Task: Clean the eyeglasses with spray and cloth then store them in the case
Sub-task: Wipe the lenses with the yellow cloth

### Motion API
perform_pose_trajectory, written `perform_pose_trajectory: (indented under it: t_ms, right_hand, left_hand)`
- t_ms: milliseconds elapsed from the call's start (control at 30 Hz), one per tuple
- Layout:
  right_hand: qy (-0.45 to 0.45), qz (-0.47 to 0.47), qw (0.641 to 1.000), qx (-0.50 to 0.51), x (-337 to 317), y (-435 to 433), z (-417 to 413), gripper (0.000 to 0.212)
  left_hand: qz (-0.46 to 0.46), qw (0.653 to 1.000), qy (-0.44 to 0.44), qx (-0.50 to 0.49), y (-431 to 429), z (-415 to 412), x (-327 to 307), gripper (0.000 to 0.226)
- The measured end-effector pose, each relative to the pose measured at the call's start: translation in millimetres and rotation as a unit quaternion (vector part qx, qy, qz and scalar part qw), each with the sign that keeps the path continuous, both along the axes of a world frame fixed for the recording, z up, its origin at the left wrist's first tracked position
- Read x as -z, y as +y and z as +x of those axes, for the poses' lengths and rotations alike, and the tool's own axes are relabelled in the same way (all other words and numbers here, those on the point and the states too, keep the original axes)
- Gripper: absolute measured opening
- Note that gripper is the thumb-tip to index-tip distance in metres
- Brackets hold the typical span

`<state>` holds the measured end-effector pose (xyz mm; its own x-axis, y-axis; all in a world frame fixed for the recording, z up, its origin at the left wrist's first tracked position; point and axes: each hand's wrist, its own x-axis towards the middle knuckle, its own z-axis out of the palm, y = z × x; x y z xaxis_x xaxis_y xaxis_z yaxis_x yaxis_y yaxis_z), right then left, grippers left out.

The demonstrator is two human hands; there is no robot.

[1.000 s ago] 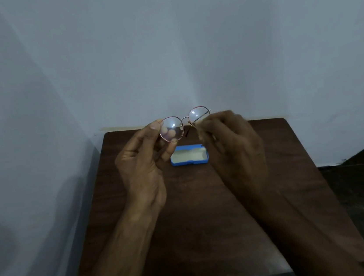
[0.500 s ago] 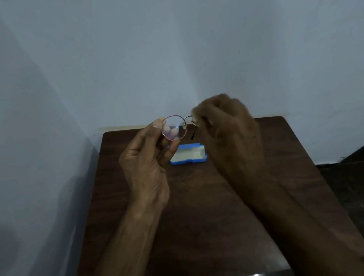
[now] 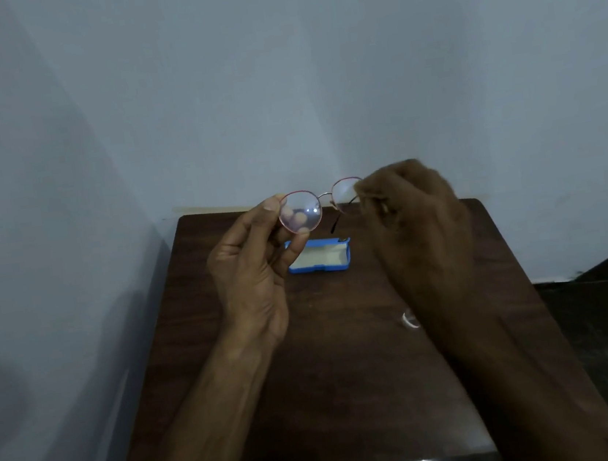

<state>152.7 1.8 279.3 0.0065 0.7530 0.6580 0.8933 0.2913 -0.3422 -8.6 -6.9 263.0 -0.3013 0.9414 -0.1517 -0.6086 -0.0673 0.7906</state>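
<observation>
Thin round metal-framed eyeglasses (image 3: 304,213) are held up above the dark wooden bench (image 3: 351,377). Left hand (image 3: 250,271): thumb and fingers (image 3: 272,206) pinch the rim of the left lens. Right hand (image 3: 415,216): blurred, fingers curled onto the frame at the right lens. One temple hangs down, folded. An open blue rectangular case (image 3: 321,257) with a pale lining lies on the bench beneath the glasses, apart from them.
</observation>
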Motion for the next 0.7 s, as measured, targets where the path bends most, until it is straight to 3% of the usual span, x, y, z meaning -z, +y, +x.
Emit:
perform_pose_trajectory:
  t_ms: [200, 367, 533, 700]
  right_hand:
    - [-0.047, -0.002, 0.998, -0.045, 5, -14, -16, 0.013]
    - [0.002, 0.022, 1.0, 0.001, -8, 2, -4, 0.01]
    - [-0.049, -0.015, 0.998, -0.046, -6, -16, -18, 0.007]
    - [0.002, 0.005, 1.0, -0.013, -16, 0, -6, 0.006]
  left_hand:
    - [-0.011, 1.0, -0.024, -0.006, 0, -2, 1, 0.014]
    - [-0.012, 1.0, -0.025, 0.01, -3, -5, 2, 0.017]
    - [-0.021, 0.999, -0.029, 0.02, -5, -6, 1, 0.016]
    - [-0.021, 0.998, -0.033, 0.038, -8, -11, 3, 0.016]
